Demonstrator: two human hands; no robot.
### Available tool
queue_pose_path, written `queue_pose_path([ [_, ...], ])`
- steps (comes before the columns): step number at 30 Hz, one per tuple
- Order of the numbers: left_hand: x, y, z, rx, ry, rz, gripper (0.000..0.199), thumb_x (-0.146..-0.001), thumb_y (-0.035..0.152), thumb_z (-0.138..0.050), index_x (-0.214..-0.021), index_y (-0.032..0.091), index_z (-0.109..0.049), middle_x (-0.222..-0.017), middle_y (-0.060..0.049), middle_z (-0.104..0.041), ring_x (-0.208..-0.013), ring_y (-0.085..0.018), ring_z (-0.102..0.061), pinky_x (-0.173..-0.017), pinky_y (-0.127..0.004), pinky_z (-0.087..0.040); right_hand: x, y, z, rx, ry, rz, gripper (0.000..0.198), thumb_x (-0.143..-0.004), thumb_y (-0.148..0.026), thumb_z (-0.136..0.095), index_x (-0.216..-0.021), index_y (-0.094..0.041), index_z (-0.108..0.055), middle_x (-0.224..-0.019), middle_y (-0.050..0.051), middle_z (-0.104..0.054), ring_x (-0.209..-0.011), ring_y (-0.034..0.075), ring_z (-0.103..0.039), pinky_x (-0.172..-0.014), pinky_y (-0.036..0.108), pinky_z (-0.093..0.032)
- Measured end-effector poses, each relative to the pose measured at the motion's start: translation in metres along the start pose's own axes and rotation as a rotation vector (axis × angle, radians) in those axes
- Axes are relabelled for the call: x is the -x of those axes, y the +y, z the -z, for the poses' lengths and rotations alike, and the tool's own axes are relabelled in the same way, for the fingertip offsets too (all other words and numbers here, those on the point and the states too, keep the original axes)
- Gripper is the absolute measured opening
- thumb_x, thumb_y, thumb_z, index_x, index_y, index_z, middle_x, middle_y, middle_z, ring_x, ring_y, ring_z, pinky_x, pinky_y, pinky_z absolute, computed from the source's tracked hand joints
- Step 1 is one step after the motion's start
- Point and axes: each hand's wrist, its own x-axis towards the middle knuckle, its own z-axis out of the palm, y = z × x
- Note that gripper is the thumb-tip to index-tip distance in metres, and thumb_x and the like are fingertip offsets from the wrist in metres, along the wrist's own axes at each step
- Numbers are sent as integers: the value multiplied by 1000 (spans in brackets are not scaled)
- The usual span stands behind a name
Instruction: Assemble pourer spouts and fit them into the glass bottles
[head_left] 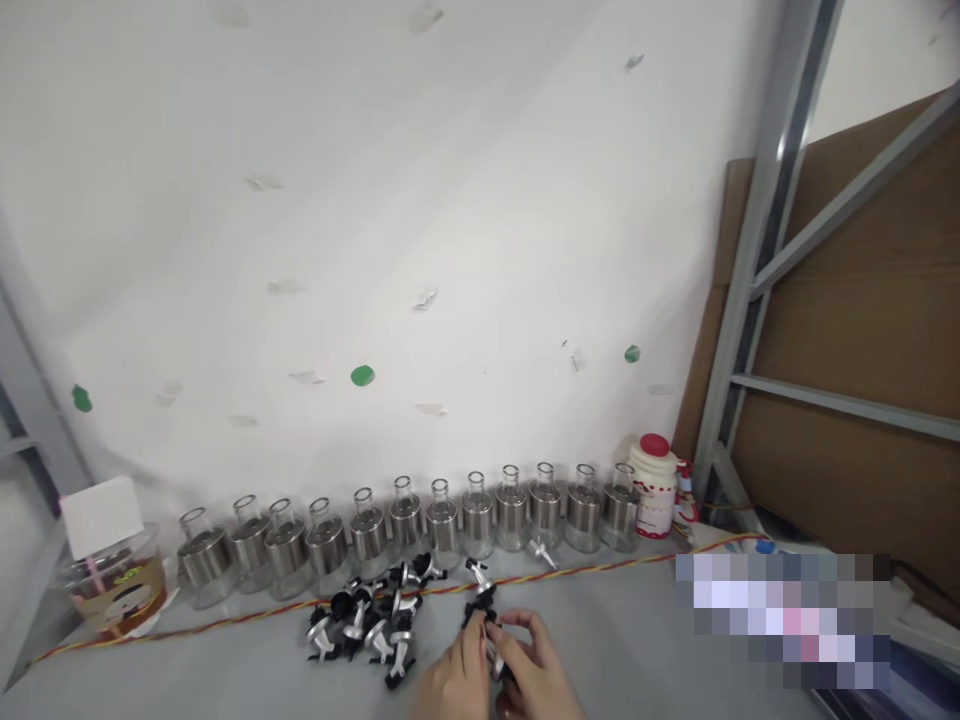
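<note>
My left hand (pixel 456 672) and my right hand (pixel 536 668) come together at the bottom centre, closed around a silver-and-black pour spout (pixel 497 664) that my fingers partly cover. Just beyond my fingertips, another pour spout (pixel 478 582) rests on the grey table. To the left lies a loose pile of several such pour spouts (pixel 377 632) with black stoppers and levers. Behind them, a row of glass bottles with metal bands (pixel 477 510) stands along the wall, their necks uncapped. A small silver spout (pixel 543 554) lies in front of the row.
A twisted red-and-yellow wire (pixel 585 571) crosses the table (pixel 637 640). At the left stands a clear plastic cup (pixel 112 610) with a drink; a cream bottle with a red lid (pixel 655 490) ends the row at right. A metal frame (pixel 739 280) and cardboard (pixel 847 300) border the right side.
</note>
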Motion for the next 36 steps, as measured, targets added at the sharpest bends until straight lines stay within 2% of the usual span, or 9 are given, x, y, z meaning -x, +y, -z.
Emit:
queue_pose_path([
  [6, -12, 1, 1, -10, -127, -69, 25, -85, 8, -36, -96, 13, -57, -68, -5, -70, -54, -15, -67, -44, -19, -51, -6, -3, 7, -69, 6, -171, 43, -50, -49, -69, -73, -23, -44, -32, -12, -43, -26, 2, -23, -31, 12, -14],
  [11, -18, 5, 12, 17, -166, -57, 21, -81, 7, -40, -90, 15, -58, -61, -2, -68, -49, -16, -66, -42, -20, -49, 3, -14, 2, -123, -17, -200, 34, -51, -41, -69, -65, -22, -45, -34, -11, -42, -27, 2, -24, -32, 14, -13],
  [16, -42, -27, 27, -17, -200, 156, 29, -84, 4, -31, -86, 12, -58, -53, -3, -67, -44, -15, -65, -39, -17, -45, 2, -21, 5, -196, 101, -150, 35, -48, -42, -70, -61, -22, -44, -34, -12, -37, -27, 3, -26, -32, 15, -18],
  [18, -53, -45, 33, -45, -199, 270, 34, -89, 6, -23, -92, 10, -56, -67, -8, -70, -55, -16, -68, -44, -19, -47, 0, -23, 8, -224, 149, -99, 38, -48, -44, -71, -63, -23, -43, -34, -14, -34, -29, 3, -27, -33, 15, -23],
  [20, -57, -54, 34, -38, -240, 281, 32, -91, 12, -26, -92, 12, -57, -69, -6, -70, -59, -16, -68, -49, -20, -49, -3, -23, 10, -241, 192, -35, 43, -47, -45, -75, -68, -23, -43, -35, -15, -34, -30, 3, -29, -35, 15, -27],
  [26, -37, -36, 21, -21, -336, 111, 32, -84, 5, -38, -95, 20, -63, -86, -5, -67, -76, -18, -66, -62, -26, -52, -14, -8, 11, -29, 171, 93, 60, -41, -57, -76, -76, -22, -42, -35, -16, -37, -27, 1, -21, -29, 13, -21],
  [31, -21, -35, 22, -12, -246, -37, 31, -85, 29, -47, -114, 22, -54, -92, -7, -66, -85, -23, -63, -71, -34, -52, -16, 0, 14, 118, 90, 46, 54, -48, -64, -68, -73, -23, -42, -33, -14, -39, -24, 1, -16, -26, 13, -12],
  [33, -10, -34, 22, 5, -118, -175, 33, -87, 39, -39, -104, 19, -58, -86, -6, -67, -77, -20, -65, -65, -28, -53, -14, 5, 13, 157, 31, -18, 52, -49, -65, -66, -69, -22, -44, -32, -13, -38, -25, 2, -21, -27, 14, -12],
  [36, 12, -30, 22, 0, 14, -272, 46, -93, 33, -20, -73, 21, -61, -65, -1, -67, -56, -13, -64, -50, -19, -48, -10, 16, 11, 255, -43, -40, 53, -46, -67, -66, -62, -20, -46, -39, -9, -43, -34, 6, -38, -35, 17, -28],
])
